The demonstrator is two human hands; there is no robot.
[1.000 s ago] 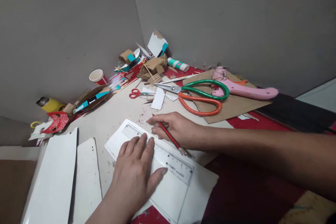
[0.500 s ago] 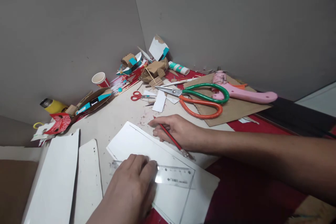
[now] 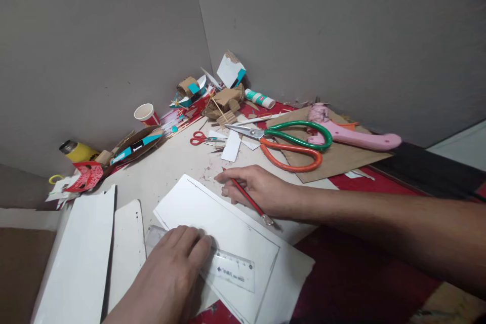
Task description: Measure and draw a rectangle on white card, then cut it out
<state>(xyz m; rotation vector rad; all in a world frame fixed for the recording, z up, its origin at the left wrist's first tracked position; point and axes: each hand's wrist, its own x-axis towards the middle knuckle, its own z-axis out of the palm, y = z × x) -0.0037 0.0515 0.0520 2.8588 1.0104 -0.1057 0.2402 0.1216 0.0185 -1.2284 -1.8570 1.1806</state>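
My left hand (image 3: 174, 258) is closed over a clear plastic ruler (image 3: 237, 270), whose two ends stick out on either side of it. The ruler lies slantwise over a white sheet (image 3: 224, 215) marked with dark straight lines near its edges. Beside the sheet's far edge, my right hand (image 3: 260, 192) holds a red pencil (image 3: 248, 196) between thumb and fingers. The pencil's tip points away to the upper left, and its blunt end hangs over the sheet. Part of the ruler and the left fingertips are hidden.
Large scissors (image 3: 292, 144) with green and orange handles lie on brown cardboard (image 3: 304, 167), beside a pink-handled tool (image 3: 360, 136). Small red scissors (image 3: 199, 138) rest farther left. A paper cup (image 3: 146, 114), cardboard models (image 3: 228, 98) and a yellow bottle (image 3: 79, 152) line the wall. White boards (image 3: 81, 253) lie left.
My left hand has slid the ruler left and slightly toward me, and the ruler's angle has turned a little. My right hand stays nearly still with the pencil.
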